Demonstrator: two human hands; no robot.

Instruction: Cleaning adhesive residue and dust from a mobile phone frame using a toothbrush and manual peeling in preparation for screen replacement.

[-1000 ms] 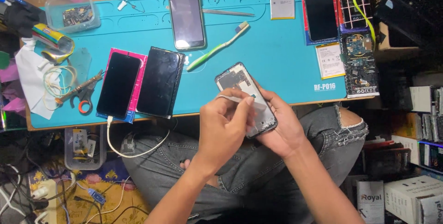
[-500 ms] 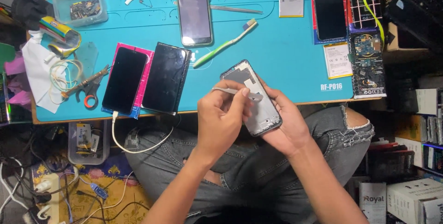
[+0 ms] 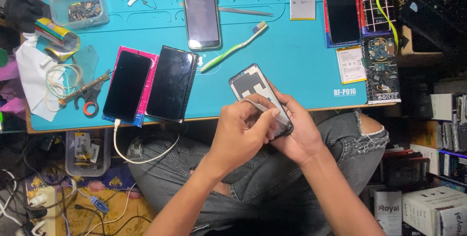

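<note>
Over my lap, just past the desk's front edge, my right hand [image 3: 302,136] cradles an opened phone [image 3: 253,86] from below, its bare inner frame facing up. My left hand [image 3: 241,134] lies over the phone's lower half and pinches a thin metal tool [image 3: 260,106] whose tip rests on the frame's inside. The phone's lower end is hidden under my fingers.
A blue work mat [image 3: 292,66] covers the desk. On it lie several phones, among them a black one [image 3: 171,83], a green toothbrush [image 3: 233,47], tweezers [image 3: 245,11], scissors [image 3: 87,97], a clear parts box [image 3: 80,10] and a circuit board [image 3: 382,51]. Boxes stand at the right.
Both hands stay on the opened phone. The tool has shifted slightly along the frame, and my view has drifted a little to the left.
</note>
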